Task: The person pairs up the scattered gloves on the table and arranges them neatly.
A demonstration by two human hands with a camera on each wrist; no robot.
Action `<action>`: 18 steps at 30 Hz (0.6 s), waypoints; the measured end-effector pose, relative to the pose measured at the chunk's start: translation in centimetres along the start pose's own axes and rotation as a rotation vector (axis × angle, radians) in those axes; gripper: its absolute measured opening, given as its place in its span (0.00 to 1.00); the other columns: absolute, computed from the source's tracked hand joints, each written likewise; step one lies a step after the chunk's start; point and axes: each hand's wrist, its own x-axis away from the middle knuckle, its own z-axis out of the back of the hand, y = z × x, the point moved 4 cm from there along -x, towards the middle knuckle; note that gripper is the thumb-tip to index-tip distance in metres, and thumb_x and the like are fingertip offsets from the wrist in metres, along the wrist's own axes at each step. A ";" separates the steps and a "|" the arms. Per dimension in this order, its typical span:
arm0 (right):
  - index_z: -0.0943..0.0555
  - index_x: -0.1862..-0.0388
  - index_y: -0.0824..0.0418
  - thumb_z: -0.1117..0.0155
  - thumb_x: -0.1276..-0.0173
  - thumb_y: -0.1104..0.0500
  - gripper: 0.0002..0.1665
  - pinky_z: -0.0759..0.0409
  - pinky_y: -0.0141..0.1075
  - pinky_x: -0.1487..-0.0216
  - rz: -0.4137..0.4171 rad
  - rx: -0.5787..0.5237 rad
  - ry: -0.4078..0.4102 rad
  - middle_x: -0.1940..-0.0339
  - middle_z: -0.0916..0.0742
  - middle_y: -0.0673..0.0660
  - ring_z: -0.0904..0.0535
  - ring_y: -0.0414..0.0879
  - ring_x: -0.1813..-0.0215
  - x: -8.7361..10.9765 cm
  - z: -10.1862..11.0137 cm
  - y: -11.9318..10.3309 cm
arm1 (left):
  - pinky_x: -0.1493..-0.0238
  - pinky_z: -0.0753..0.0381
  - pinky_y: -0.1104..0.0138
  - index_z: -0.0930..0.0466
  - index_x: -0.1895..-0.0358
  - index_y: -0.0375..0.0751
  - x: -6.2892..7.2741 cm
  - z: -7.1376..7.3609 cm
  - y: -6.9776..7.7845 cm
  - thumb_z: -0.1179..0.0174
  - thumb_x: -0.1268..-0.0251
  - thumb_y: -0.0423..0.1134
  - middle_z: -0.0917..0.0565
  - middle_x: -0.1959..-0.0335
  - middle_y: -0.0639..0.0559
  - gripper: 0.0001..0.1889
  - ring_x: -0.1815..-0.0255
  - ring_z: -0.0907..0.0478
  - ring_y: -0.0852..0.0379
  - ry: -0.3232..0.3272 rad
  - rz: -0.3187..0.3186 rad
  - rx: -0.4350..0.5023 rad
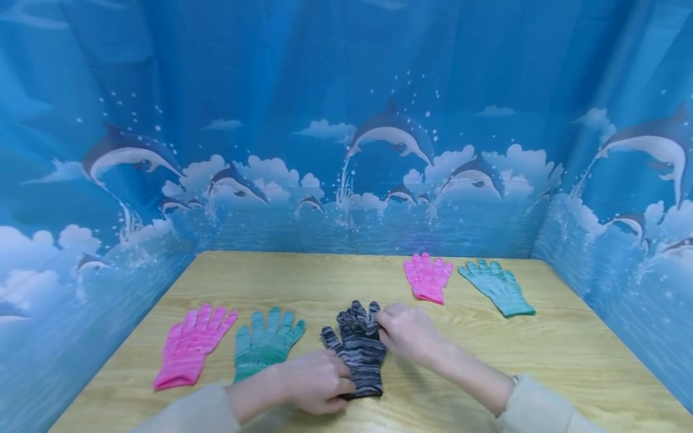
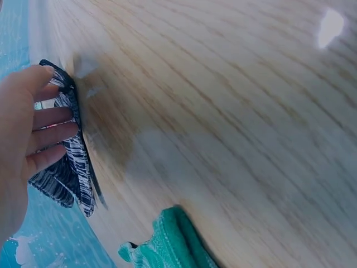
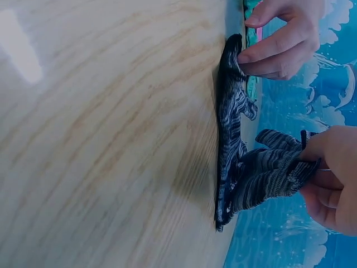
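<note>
A black-and-grey striped knit glove (image 1: 364, 361) lies with its fingers pointing away from me. My right hand (image 1: 408, 331) pinches striped knit fabric at the finger end. In the right wrist view this raised fabric (image 3: 268, 178) stands up off the flat part lying on the wood. My left hand (image 1: 319, 382) rests its fingertips on the cuff end, fingers fairly straight in the left wrist view, thumb beside the cuff edge. Left of it lies a green glove (image 1: 265, 346), partly hidden by my left arm, then a pink glove (image 1: 194, 344).
At the back right of the wooden table (image 1: 303, 276) lie another pink glove (image 1: 429, 278) and another green glove (image 1: 499, 287). A blue curtain (image 1: 303, 90) printed with dolphins and clouds surrounds the table's back and sides.
</note>
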 end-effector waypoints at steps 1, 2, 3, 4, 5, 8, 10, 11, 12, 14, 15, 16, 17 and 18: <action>0.20 0.70 0.59 0.33 0.50 0.63 0.07 0.28 0.30 0.79 -0.011 -0.012 -0.013 0.75 0.18 0.50 0.23 0.43 0.73 0.0 -0.1 -0.1 | 0.65 0.30 0.76 0.18 0.61 0.53 0.0 0.0 0.1 0.44 0.38 0.50 0.21 0.70 0.64 0.09 0.69 0.27 0.69 0.006 -0.012 -0.009; 0.19 0.69 0.58 0.33 0.50 0.63 0.08 0.27 0.30 0.79 -0.025 -0.024 -0.025 0.75 0.18 0.50 0.23 0.43 0.73 0.0 -0.1 -0.1 | 0.65 0.30 0.77 0.18 0.60 0.53 0.0 -0.1 0.1 0.45 0.37 0.50 0.21 0.69 0.64 0.10 0.68 0.27 0.69 0.007 -0.021 -0.011; 0.19 0.68 0.59 0.33 0.50 0.63 0.09 0.27 0.30 0.79 -0.039 -0.038 -0.034 0.74 0.17 0.50 0.22 0.43 0.72 0.0 -0.2 -0.2 | 0.65 0.30 0.77 0.19 0.60 0.53 0.1 -0.1 0.1 0.45 0.37 0.50 0.21 0.68 0.64 0.10 0.67 0.27 0.69 0.007 -0.029 -0.016; 0.19 0.67 0.59 0.33 0.50 0.63 0.09 0.27 0.31 0.79 -0.056 -0.055 -0.043 0.73 0.17 0.50 0.22 0.44 0.72 0.0 -0.2 -0.2 | 0.65 0.30 0.77 0.19 0.59 0.53 0.1 -0.2 0.2 0.46 0.36 0.50 0.21 0.67 0.63 0.11 0.67 0.26 0.68 0.006 -0.035 -0.021; 0.19 0.67 0.59 0.33 0.50 0.63 0.09 0.26 0.31 0.78 -0.069 -0.069 -0.052 0.73 0.17 0.51 0.22 0.44 0.71 0.0 -0.2 -0.2 | 0.64 0.30 0.76 0.19 0.59 0.53 0.1 -0.2 0.2 0.47 0.36 0.51 0.21 0.65 0.63 0.11 0.65 0.26 0.68 0.001 -0.037 -0.022; 0.18 0.67 0.59 0.33 0.49 0.63 0.09 0.26 0.32 0.78 -0.096 -0.094 -0.074 0.72 0.17 0.51 0.21 0.44 0.71 0.0 -0.2 -0.1 | 0.62 0.30 0.76 0.20 0.56 0.52 0.3 -0.3 0.2 0.48 0.34 0.51 0.21 0.61 0.61 0.12 0.62 0.27 0.67 -0.006 -0.041 -0.030; 0.18 0.67 0.59 0.33 0.49 0.63 0.09 0.27 0.32 0.78 -0.093 -0.100 -0.081 0.73 0.17 0.50 0.22 0.43 0.72 0.1 -0.2 -0.2 | 0.61 0.30 0.75 0.20 0.55 0.52 0.5 -0.3 0.2 0.49 0.34 0.51 0.21 0.60 0.61 0.13 0.61 0.27 0.66 0.004 -0.046 -0.048; 0.18 0.67 0.58 0.33 0.49 0.63 0.09 0.27 0.32 0.79 -0.084 -0.101 -0.084 0.73 0.17 0.50 0.22 0.43 0.72 0.1 -0.2 -0.3 | 0.61 0.30 0.75 0.20 0.54 0.52 0.5 -0.3 0.2 0.49 0.34 0.51 0.22 0.60 0.61 0.13 0.60 0.27 0.66 0.010 -0.049 -0.058; 0.18 0.67 0.58 0.33 0.49 0.62 0.08 0.27 0.31 0.79 -0.075 -0.103 -0.085 0.73 0.17 0.50 0.22 0.42 0.72 0.0 -0.2 -0.4 | 0.60 0.30 0.74 0.20 0.54 0.52 0.6 -0.2 0.2 0.49 0.34 0.51 0.22 0.60 0.61 0.14 0.60 0.27 0.65 0.017 -0.053 -0.069; 0.19 0.67 0.59 0.33 0.49 0.62 0.08 0.26 0.31 0.78 -0.052 -0.117 -0.086 0.73 0.17 0.50 0.22 0.43 0.72 0.0 -0.2 -0.7 | 0.59 0.30 0.74 0.21 0.53 0.52 0.8 -0.2 0.3 0.49 0.34 0.52 0.22 0.59 0.60 0.14 0.59 0.27 0.65 0.025 -0.055 -0.081; 0.19 0.67 0.59 0.33 0.48 0.62 0.08 0.25 0.32 0.77 -0.040 -0.123 -0.086 0.73 0.17 0.50 0.21 0.42 0.72 0.0 -0.2 -0.8 | 0.58 0.30 0.73 0.21 0.53 0.52 0.9 -0.3 0.3 0.49 0.34 0.52 0.22 0.59 0.60 0.14 0.59 0.27 0.65 0.024 -0.054 -0.083; 0.19 0.67 0.59 0.33 0.48 0.62 0.08 0.25 0.32 0.76 -0.028 -0.130 -0.088 0.72 0.17 0.50 0.21 0.43 0.71 0.0 -0.2 -1.0 | 0.57 0.30 0.73 0.22 0.52 0.52 1.0 -0.3 0.4 0.50 0.34 0.52 0.23 0.58 0.60 0.15 0.58 0.28 0.64 0.019 -0.052 -0.083; 0.19 0.67 0.59 0.33 0.48 0.61 0.08 0.24 0.33 0.75 -0.020 -0.137 -0.092 0.72 0.16 0.50 0.21 0.43 0.70 0.0 -0.2 -1.1 | 0.56 0.30 0.72 0.22 0.50 0.52 1.1 -0.4 0.4 0.50 0.34 0.53 0.23 0.57 0.60 0.16 0.57 0.28 0.64 0.012 -0.049 -0.078; 0.19 0.66 0.59 0.33 0.47 0.61 0.08 0.23 0.33 0.73 -0.013 -0.145 -0.096 0.71 0.16 0.50 0.20 0.43 0.70 0.0 -0.3 -1.3 | 0.55 0.29 0.72 0.23 0.49 0.52 1.1 -0.5 0.4 0.51 0.34 0.53 0.23 0.56 0.59 0.17 0.55 0.28 0.64 0.004 -0.045 -0.069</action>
